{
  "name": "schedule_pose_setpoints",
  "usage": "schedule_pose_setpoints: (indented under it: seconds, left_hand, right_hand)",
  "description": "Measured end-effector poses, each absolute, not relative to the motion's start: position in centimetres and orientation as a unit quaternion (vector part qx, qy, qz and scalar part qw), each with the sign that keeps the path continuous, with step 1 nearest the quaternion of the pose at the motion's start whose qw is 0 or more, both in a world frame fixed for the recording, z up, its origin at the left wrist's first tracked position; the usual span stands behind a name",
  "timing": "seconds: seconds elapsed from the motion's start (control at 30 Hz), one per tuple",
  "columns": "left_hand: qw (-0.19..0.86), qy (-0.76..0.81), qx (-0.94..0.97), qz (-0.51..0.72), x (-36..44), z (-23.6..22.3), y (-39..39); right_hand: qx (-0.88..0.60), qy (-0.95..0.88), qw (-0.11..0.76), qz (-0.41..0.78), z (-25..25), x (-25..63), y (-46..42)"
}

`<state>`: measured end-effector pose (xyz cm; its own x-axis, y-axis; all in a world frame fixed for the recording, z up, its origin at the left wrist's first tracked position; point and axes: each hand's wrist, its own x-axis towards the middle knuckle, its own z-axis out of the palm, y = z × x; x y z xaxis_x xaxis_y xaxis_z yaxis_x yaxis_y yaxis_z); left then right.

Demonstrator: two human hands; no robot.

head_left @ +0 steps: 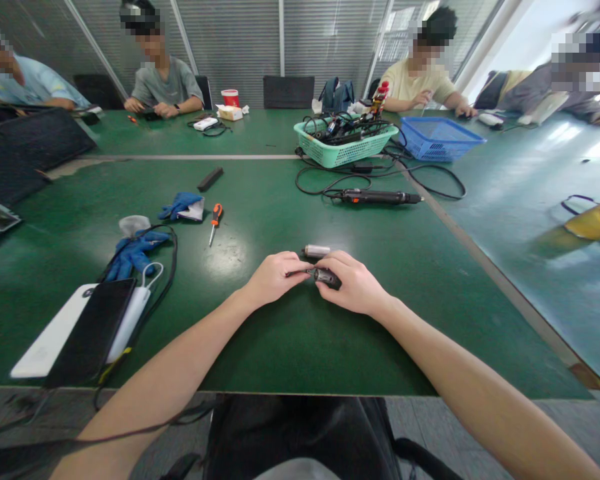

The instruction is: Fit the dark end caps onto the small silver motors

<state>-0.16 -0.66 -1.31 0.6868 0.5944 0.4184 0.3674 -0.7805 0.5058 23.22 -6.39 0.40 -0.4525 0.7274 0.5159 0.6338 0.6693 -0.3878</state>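
Observation:
My left hand [273,277] pinches a thin dark shaft [297,273], whose tip meets a short dark cylindrical part [327,278]. My right hand [353,283] grips that part, with its fingers partly hiding it. Just beyond my hands, a silver cylinder [316,251] lies on the green table mat [260,347], touching neither hand as far as I can tell. Left of my hands are an orange-handled screwdriver [215,221] and a blue glove [131,257]. Nearer my left arm, a black phone [93,330] rests on a white power bank [50,330].
An electric screwdriver [375,197] with black cords lies ahead. Behind it stand a green basket [345,152] of tools and a blue basket [437,139]. Several co-workers sit along the far side, and a black laptop [30,150] lies at the left.

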Motion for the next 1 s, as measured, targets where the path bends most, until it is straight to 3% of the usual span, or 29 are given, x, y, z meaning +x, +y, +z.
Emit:
schedule_pose_setpoints:
  seconds: [1.0]
  left_hand:
    - [0.193, 0.269, 0.898, 0.291, 0.02, -1.1, -0.86]
  right_hand:
    - [-0.392, -0.851, 0.343, 0.064, 0.36, 23.21, -6.39]
